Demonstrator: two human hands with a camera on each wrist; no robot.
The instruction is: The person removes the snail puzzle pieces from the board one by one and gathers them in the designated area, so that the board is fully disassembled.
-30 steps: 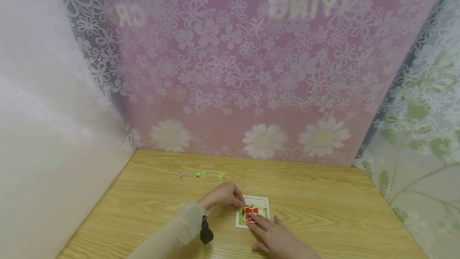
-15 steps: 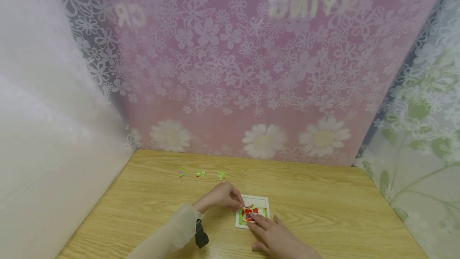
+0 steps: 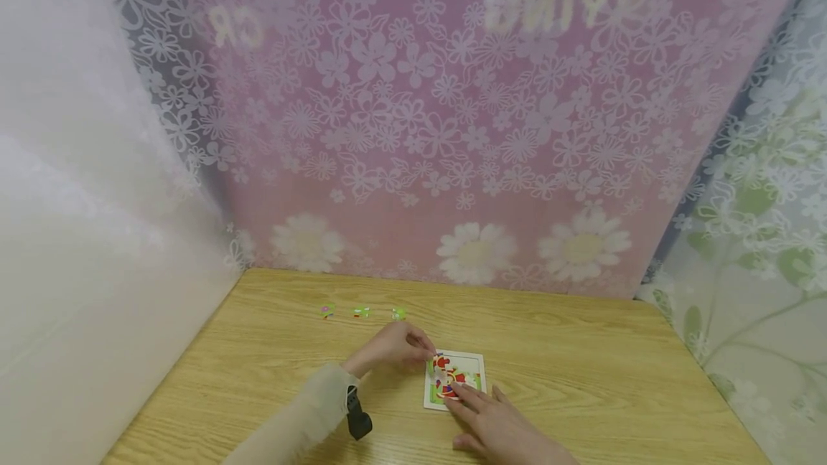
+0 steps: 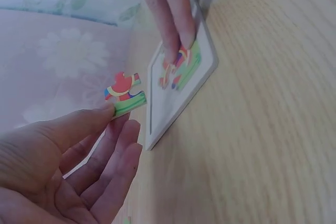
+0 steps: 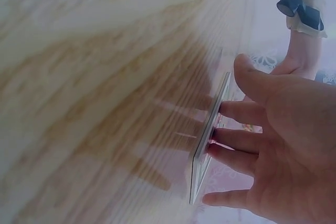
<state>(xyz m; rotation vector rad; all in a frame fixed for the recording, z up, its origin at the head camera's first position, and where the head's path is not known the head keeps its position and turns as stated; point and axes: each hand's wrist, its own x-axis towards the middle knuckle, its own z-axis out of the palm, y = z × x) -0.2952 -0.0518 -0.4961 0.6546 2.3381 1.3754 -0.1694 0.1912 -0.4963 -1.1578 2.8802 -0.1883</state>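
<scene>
My left hand (image 3: 395, 345) pinches a jigsaw puzzle piece (image 4: 125, 92), coloured red, yellow and green, between thumb and fingers. It holds the piece tilted and apart from the tray, by the tray's left side. The white-rimmed puzzle tray (image 3: 466, 354) lies on the table with fitted pieces (image 3: 477, 381) in its near part; its far part shows bare white. My right hand (image 3: 497, 428) rests its straight fingertips on the fitted pieces and covers some of them. In the right wrist view the tray's edge (image 5: 195, 169) is seen side-on, beneath the spread fingers.
Three loose pieces lie in a row farther back: a purple and green one (image 3: 326, 312), a green and white one (image 3: 361, 313) and another green one (image 3: 398, 314). The wooden table (image 3: 581, 350) meets flowered curtains at its back and sides. A black wrist device (image 3: 358, 415) sits on the left sleeve.
My left hand has drawn slightly away from the tray, up and to the left. The piece in its fingers now shows raised and tilted. My right hand has stayed in place.
</scene>
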